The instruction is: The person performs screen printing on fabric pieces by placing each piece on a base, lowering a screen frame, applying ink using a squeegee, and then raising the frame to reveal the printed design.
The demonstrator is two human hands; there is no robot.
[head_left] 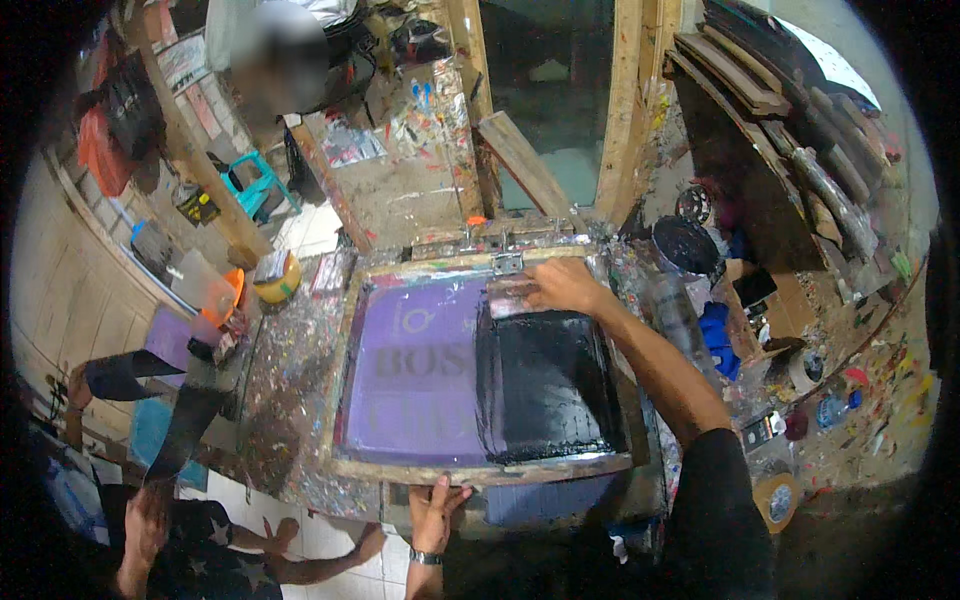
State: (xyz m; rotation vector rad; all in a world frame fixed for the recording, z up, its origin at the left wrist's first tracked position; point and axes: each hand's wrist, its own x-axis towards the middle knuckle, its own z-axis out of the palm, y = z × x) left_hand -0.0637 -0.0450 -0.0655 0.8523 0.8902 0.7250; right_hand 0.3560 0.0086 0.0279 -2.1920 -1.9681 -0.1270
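Note:
A screen-printing frame [345, 400] with purple mesh lies flat before me. Wet black ink [550, 385] covers the right part of the mesh, while the left part shows dark lettering through the purple. At the far edge, near the metal hinge clamp, my right hand [565, 285] is closed on what looks like a squeegee [510, 299]; most of it is hidden by the hand. My left hand [437, 512], with a watch at the wrist, grips the frame's near wooden edge, fingertips on top. Below that edge a purple-grey panel [550, 500] shows.
At the left another person's hand [146, 525] holds dark strips [185, 430]. A yellow tub [277, 277] stands beyond the frame's left corner. To the right are a black ink basin [687, 246], a blue cloth [716, 340], a cardboard box [785, 305] and a bottle [836, 408].

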